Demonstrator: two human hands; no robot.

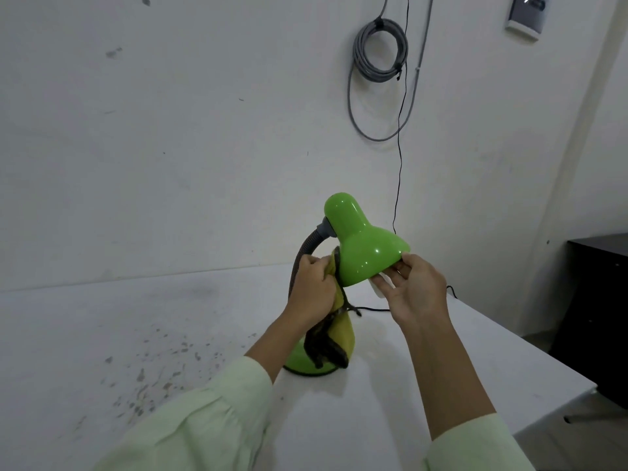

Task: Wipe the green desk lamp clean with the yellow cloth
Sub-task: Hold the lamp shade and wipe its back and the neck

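One lamp [365, 246], one cloth [334, 334], two hands, one table [170, 334]. The lamp stands on the white table near its far edge, close to the wall [204, 130]. Its round green base [295, 363] rests flat on the tabletop; a dark flexible neck [300, 256] rises from it, arches over to the right and joins the green shade at a grey collar [325, 229]. The shade's long axis is tilted: the narrow closed end points up and to the left, the flared open mouth faces down and to the right, toward the person.

The left hand [311, 290] is closed around a bunch of the yellow cloth, pressing it against the shade's left rim and the neck; the rest of the cloth, with dark soiled patches, hangs down in front of the base. The right hand [413, 290] supports the shade's lower right rim, fingers [390, 277] slightly spread and curled under the edge, thumb on the outside. Both forearms wear pale green sleeves [210, 413].

One black cord [370, 309] trails from the lamp toward the table's right edge. One grey cable coil [379, 51] hangs on the wall above. The tabletop is bare to the left, apart from dark speckled stains [153, 375]; the right edge runs diagonally, with a dark cabinet [598, 300] beyond it.
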